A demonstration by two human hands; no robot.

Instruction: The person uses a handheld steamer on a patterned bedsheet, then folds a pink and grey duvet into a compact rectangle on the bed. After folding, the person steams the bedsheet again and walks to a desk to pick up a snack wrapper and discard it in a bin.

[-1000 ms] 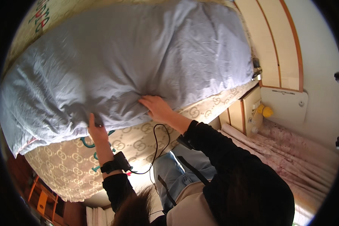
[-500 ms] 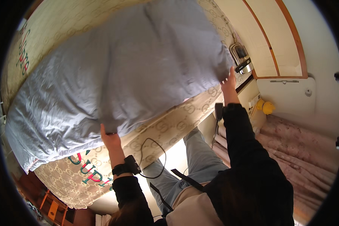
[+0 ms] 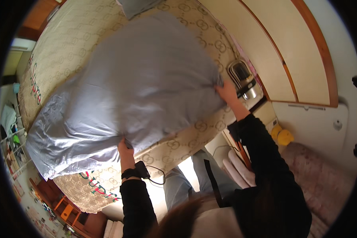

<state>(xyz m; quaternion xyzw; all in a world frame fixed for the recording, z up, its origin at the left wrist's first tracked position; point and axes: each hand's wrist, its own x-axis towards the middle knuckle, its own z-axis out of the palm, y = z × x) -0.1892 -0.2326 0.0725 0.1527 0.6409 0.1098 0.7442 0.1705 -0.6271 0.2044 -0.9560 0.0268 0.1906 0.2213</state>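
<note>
A grey-blue duvet (image 3: 142, 75) is spread over the bed, billowing up in the middle, its left part creased and shiny. My left hand (image 3: 125, 150) is closed on its near edge, where folds run out from the fingers. Further right, my right hand (image 3: 227, 92) grips the duvet's right edge, bunching the cloth. Beneath lies a beige patterned bed cover (image 3: 174, 146), bare along the near side and the far side. Dark bands with small black boxes sit on both my wrists, and a thin cable hangs by the left one.
A metal-and-black appliance (image 3: 248, 85) stands at the bed's right edge, close to my right hand. Cream cabinet doors (image 3: 261, 51) rise behind it. A yellow toy (image 3: 283, 136) and pink curtain-like cloth (image 3: 317, 178) are at right. Another grey cloth item (image 3: 139, 6) lies at the far end.
The duvet has drawn in from the far side and right, uncovering more bed cover and the far grey item. My right hand has shifted left with its edge; my left hand moved slightly right and nearer.
</note>
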